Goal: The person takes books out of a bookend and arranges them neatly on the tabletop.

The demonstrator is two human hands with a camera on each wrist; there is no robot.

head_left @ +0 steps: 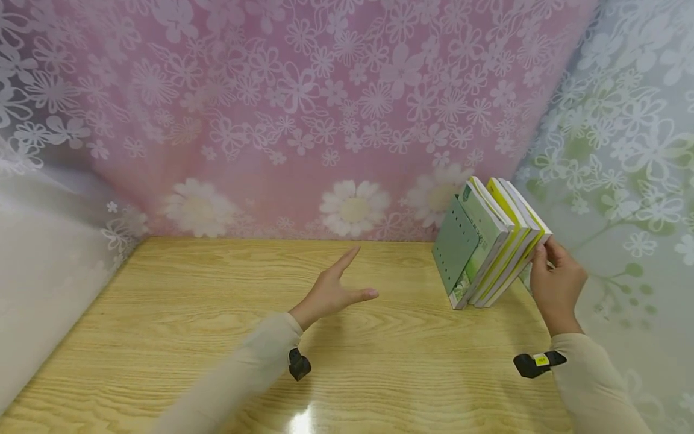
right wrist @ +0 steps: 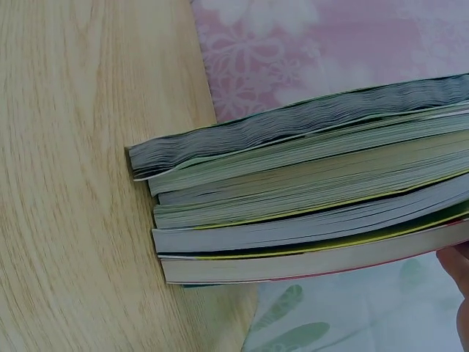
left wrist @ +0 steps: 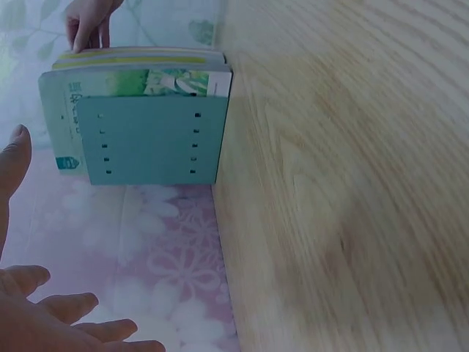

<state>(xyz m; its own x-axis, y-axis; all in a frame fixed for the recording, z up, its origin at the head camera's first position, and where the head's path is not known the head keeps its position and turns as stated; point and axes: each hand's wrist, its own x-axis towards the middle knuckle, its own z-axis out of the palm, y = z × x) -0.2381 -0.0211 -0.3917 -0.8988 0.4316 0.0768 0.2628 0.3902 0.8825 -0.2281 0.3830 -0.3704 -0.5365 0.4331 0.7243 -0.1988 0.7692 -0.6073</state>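
Observation:
A row of several books [head_left: 490, 241] stands tilted on the table, page edges toward me. Against the leftmost green-covered book [head_left: 485, 226] is a green bookend [head_left: 454, 244] with rows of small holes, also seen as the flat green bookend [left wrist: 150, 139] in the left wrist view. My right hand [head_left: 558, 280] pinches the upper edge of the outermost book [right wrist: 315, 265] on the right, its fingertips partly hidden. To the left of the row, my left hand [head_left: 333, 292] hovers above the table, thumb and fingers spread apart, holding nothing.
The wooden table [head_left: 217, 313] meets a pink floral curtain [head_left: 325, 120] along its back edge. A pale floral curtain [head_left: 634, 229] hangs close behind the books on the right. White cloth [head_left: 49, 259] borders the left side.

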